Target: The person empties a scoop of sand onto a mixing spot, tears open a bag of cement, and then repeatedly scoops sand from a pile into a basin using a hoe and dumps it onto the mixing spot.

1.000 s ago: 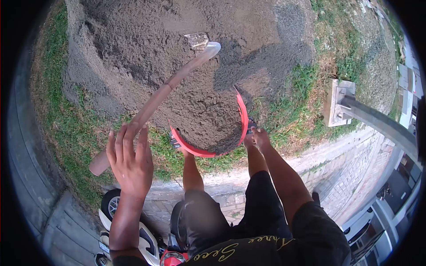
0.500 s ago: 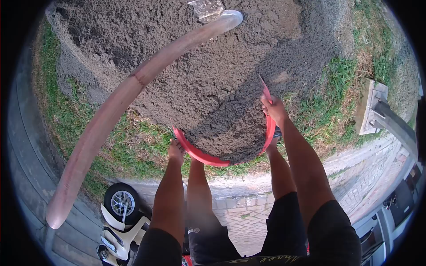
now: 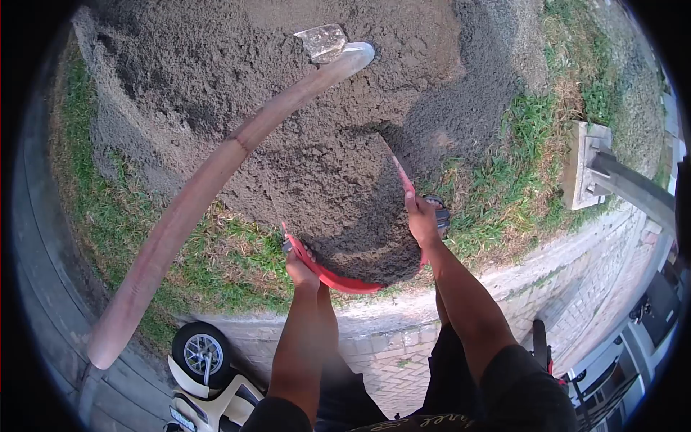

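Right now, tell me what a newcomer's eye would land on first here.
First, the long brown wooden handle, slanting from the lower left up to a squarish metal blade on the grey, crumbly heap. Then the bright red curved rim below centre, with the left hand gripping one side and the right hand the other. A black-tyred wheel with silver spokes also stands out at the lower left.

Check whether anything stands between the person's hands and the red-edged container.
Nothing visible does: the left hand and right hand both grip the red-edged container, one at each side. The hoe lies beyond the left hand, apart from it.
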A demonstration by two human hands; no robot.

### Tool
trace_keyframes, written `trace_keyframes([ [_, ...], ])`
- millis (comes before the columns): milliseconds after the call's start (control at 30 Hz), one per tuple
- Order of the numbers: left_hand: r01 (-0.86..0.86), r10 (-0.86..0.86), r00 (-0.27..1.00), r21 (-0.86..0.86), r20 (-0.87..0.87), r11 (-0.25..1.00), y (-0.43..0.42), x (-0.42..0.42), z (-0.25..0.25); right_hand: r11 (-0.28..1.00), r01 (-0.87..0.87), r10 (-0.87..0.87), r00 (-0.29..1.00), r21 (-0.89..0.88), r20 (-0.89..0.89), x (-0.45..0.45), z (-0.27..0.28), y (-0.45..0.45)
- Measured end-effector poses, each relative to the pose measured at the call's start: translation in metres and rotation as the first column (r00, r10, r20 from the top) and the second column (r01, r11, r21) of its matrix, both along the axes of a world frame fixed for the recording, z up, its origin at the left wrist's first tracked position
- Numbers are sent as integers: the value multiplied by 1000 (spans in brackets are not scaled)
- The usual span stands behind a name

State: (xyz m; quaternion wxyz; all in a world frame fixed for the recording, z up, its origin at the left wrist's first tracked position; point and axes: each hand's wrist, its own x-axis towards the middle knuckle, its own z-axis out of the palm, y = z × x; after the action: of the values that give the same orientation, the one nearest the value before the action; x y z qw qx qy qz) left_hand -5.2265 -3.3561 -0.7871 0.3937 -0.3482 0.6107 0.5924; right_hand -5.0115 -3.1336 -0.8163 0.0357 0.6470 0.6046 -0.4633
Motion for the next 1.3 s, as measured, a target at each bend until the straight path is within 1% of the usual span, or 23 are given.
trace_keyframes([
  [67,-33,33,999,-3,-32,999,-1,5,37,997,-45,44,999,66,29,7,25,-10],
  [133,8,-7,998,21,-60,1000,-7,9,73,984,155,-169,969,-88,-182,17,72,-19],
  [167,17,-15,998,32,-64,999,-7,10,95,983,164,-176,966,-78,-187,17,102,-21],
  [233,2,-6,997,-50,-83,999,-3,10,144,795,429,-559,793,-430,-242,19,164,-25],
  [267,16,-19,996,-35,-89,999,-3,8,169,860,402,-484,838,-315,-252,26,183,-32],
  [333,201,-222,968,-168,-116,965,1,4,221,907,380,-418,869,-183,-266,42,224,-41],
  [367,215,-236,963,-153,-129,964,9,4,248,900,402,-433,868,-166,-244,49,252,-43],
  [433,424,-477,838,-234,-265,875,31,5,300,882,455,-471,846,-124,-248,62,310,-34],
  [500,444,-484,837,-198,-257,874,49,12,346,827,491,-550,807,-274,-215,79,375,-21],
  [533,443,-476,851,-183,-221,877,60,18,370,819,517,-570,785,-250,-243,91,398,-18],
  [567,412,-420,880,-82,-220,907,78,32,401,825,521,-563,790,-219,-243,105,420,-14],
  [600,454,-448,858,-41,-251,890,96,48,433,827,531,-562,791,-185,-242,121,442,-10],
  [667,346,-332,922,43,-198,937,132,85,485,814,572,-574,770,-97,-278,157,487,1],
  [800,597,-534,791,180,-299,782,179,169,546,774,618,-551,764,139,-335,252,578,26],
  [867,621,-553,767,161,-327,767,205,233,579,725,666,-597,734,175,-323,311,621,36],
  [967,768,-715,632,368,-300,524,228,304,582,661,706,-657,709,257,-257,412,666,32],
  [1000,788,-743,599,386,-299,480,247,335,592,662,694,-667,718,283,-200,440,681,36],
  [1067,784,-774,576,443,-261,434,266,401,601,566,759,-746,638,320,-194,497,703,29],
  [1100,830,-825,478,461,-301,313,274,430,602,529,774,-781,604,347,-157,526,715,24],
  [1133,838,-839,448,470,-308,275,283,457,603,493,788,-815,567,369,-120,551,724,17],
  [1200,881,-922,296,444,-250,162,301,514,606,399,815,-860,491,419,-136,599,730,-2],
  [1267,897,-944,197,436,-266,64,324,574,625,279,857,-934,347,433,-86,644,737,-18],
  [1300,898,-953,110,440,-282,-27,332,603,629,228,870,-951,296,438,-92,666,737,-28],
])
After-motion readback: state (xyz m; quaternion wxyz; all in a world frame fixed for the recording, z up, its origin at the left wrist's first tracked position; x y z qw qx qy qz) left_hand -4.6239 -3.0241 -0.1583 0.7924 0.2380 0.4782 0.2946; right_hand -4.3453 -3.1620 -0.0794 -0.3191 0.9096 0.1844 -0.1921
